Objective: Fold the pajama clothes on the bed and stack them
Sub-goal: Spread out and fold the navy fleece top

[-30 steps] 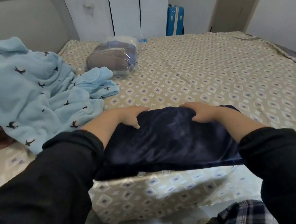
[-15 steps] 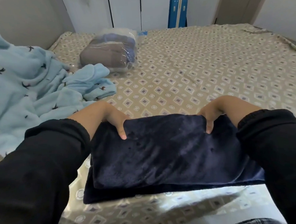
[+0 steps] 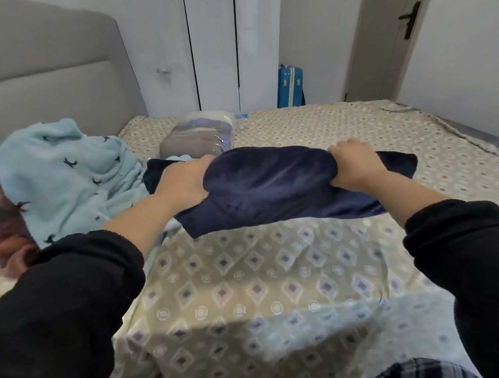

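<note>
A folded navy velvet pajama piece (image 3: pixel 274 184) is held over the patterned bed (image 3: pixel 277 289), out toward the bed's middle. My left hand (image 3: pixel 183 182) grips its left end and my right hand (image 3: pixel 355 167) grips its right end, fingers curled into the cloth. Its middle bulges up between the hands. An unfolded light blue pajama garment with dark bird prints (image 3: pixel 63 176) lies heaped to the left, its edge just beside my left hand.
A clear plastic bag of folded cloth (image 3: pixel 198 133) sits behind the navy piece. A reddish-pink garment (image 3: pixel 9 244) lies at the far left. Grey headboard (image 3: pixel 46 84), white wardrobe doors, a blue suitcase (image 3: pixel 290 87) and a door stand beyond the bed.
Both hands gripped the folded navy piece at its ends and carried it from the near bed edge away toward the bed's middle. The camera has tilted upward.
</note>
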`<state>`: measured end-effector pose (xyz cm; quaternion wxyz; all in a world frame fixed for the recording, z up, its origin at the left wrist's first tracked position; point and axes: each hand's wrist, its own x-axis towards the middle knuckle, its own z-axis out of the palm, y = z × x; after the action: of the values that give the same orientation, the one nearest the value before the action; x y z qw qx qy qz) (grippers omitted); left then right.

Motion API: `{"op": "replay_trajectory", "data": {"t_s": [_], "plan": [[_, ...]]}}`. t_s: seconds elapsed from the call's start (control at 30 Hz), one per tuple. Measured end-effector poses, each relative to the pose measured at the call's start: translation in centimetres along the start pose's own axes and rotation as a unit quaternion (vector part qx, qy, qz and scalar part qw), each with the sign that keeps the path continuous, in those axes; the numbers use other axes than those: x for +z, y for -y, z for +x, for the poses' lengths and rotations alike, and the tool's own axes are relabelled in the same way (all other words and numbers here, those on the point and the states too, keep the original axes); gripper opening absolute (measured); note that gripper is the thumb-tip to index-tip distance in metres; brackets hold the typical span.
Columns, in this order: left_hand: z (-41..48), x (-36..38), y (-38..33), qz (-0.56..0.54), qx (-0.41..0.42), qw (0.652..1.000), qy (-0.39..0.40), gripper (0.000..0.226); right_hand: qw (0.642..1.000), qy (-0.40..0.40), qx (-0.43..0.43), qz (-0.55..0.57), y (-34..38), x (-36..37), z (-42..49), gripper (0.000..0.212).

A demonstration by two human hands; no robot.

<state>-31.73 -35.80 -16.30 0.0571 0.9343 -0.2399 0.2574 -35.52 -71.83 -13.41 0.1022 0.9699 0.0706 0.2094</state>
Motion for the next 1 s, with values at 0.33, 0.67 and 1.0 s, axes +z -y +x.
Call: {"op": "replay_trajectory", "data": {"t_s": [0.33, 0.67, 1.0], "plan": [[-20.7, 5.4, -4.8, 0.063, 0.169, 0.978, 0.108, 0.059, 0.975, 0.189, -0.003, 0.119, 4.0, 10.5, -19.1, 0.053], [-13.9, 5.8, -3.8, -0.169, -0.344, 0.923, 0.044, 0.032, 0.958, 0.062, 0.088, 0.267, 6.7, 8.5, -12.8, 0.033], [-12.1, 7.6, 2.3, -0.296, -0.543, 0.785, -0.040, 0.018, 0.948, 0.243, 0.097, 0.184, 8.9, 13.5, -13.1, 0.057]]}}
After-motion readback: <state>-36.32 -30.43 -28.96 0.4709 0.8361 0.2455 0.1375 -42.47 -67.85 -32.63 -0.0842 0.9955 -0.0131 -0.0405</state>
